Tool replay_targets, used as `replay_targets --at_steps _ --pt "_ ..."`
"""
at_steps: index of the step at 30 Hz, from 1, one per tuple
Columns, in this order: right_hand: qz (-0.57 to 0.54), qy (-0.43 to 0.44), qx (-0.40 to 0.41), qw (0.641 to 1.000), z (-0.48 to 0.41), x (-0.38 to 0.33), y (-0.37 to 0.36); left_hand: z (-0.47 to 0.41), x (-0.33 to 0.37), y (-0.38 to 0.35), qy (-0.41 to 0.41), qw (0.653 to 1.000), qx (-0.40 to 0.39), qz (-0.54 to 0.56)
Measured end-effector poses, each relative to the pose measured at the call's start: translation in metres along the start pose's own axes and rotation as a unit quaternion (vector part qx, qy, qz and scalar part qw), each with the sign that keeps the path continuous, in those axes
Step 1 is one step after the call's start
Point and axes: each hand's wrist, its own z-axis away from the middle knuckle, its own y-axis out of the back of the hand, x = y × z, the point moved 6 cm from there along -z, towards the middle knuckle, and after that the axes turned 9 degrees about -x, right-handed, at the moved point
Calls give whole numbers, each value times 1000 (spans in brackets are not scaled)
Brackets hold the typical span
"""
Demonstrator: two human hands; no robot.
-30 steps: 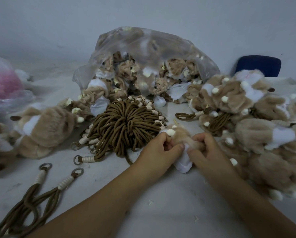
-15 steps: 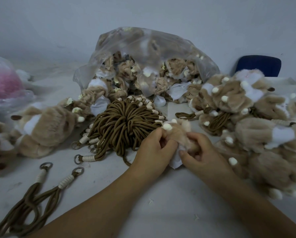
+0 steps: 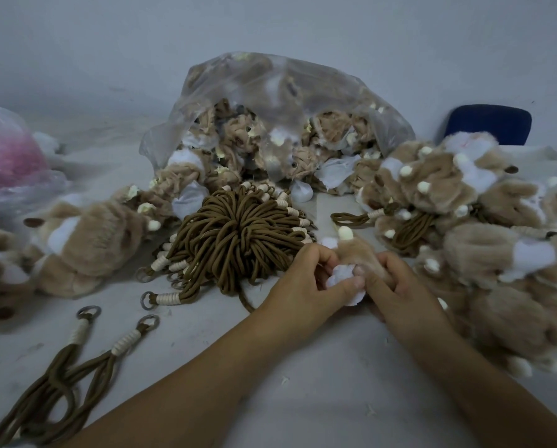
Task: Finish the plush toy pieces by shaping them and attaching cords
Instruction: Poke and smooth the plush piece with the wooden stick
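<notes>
- Near the middle of the pale table (image 3: pixel 306 379), both hands meet over one small plush piece (image 3: pixel 358 250).
- The left hand (image 3: pixel 303 284) grips it from the left, fingers curled over its top and the thumb pressed on its white fabric part (image 3: pixel 337 275).
- The right hand (image 3: pixel 400 287) grips it from the right, fingers curled round the tan fur, fingertips touching the white part.
- A cream nub (image 3: pixel 345 233) sticks up from the far end of the piece, clear of both hands.
- Just left of the hands lies a big bundle of brown cords (image 3: pixel 238 236), its ends wrapped in cream thread with metal rings fanned out round the edge; one cord tail curls out from under the left hand.
- At the near left, a few loose cords (image 3: pixel 60 379) lie apart from the bundle, two ringed ends pointing away.
- At the far centre, a clear plastic bag (image 3: pixel 280 88) lies open toward the person, with rough tan and white plush pieces spilling from its mouth up to the bundle.
- On the right, a heap of fluffy tan plush toys (image 3: pixel 484 240) reaches from far to near, some with brown cords showing among them; it touches the right wrist.
- On the left, a larger tan plush toy (image 3: pixel 86 244) lies on its side.
- At the far left sits a plastic bag with pink contents (image 3: pixel 8 156).
- A dark blue chair back (image 3: pixel 489 124) shows behind the right heap.
</notes>
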Motion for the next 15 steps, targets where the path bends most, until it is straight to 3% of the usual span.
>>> replay_targets --at_steps 9,12,15 --pt "-92 22 -42 995 -1 0 -6 2 4 -1 1 1000 19 -10" --pt "-124 46 -57 990 -1 -3 -10 1 1 7 2 998 56 -38" --pt "-85 48 -58 994 -2 -4 -14 0 -1 13 -3 993 100 -56"
